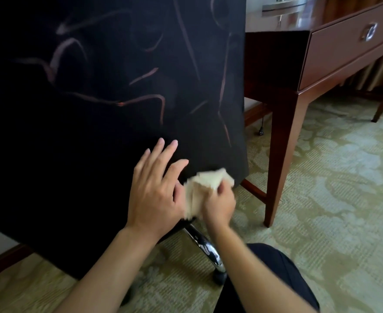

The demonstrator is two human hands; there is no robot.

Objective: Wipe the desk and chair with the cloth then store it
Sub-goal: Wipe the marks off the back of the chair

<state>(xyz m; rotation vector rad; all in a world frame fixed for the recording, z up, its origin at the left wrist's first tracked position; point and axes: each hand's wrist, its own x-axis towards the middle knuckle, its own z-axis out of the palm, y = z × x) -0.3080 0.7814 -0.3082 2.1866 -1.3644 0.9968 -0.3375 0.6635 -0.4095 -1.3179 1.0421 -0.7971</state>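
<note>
**A:** Where is the cloth?

**B:** The cream-coloured cloth [205, 188] is bunched up in the right hand [220, 205], whose fingers curl round it. It is pressed against the lower right corner of the black chair back [109, 86], just above the bottom edge. The cloth looks blurred, so I cannot make out its folds.

**A:** And the other hand?

**B:** The left hand [155, 186] lies flat on the chair back just left of the cloth, fingers straight and slightly spread, holding nothing. Its thumb side is touching or nearly touching the cloth; I cannot tell which.

**A:** What does the chair look like?

**B:** The back is a broad dark panel with thin copper-coloured curved lines across it. Below its bottom edge a chrome leg [205, 247] slopes down to a black caster [220, 276] on the floor.

**A:** And the desk?

**B:** The reddish-brown wooden desk [283, 123] stands to the right of the chair, partly hidden behind the panel. It has a drawer with a silver handle [369, 32] and tapered legs. Something metallic sits on the desktop at the top edge, too blurred to name.

**A:** Anything else?

**B:** A pale green patterned carpet [332, 188] covers the floor. The person's knee in dark trousers [274, 274] shows at the bottom, beneath the right forearm.
</note>
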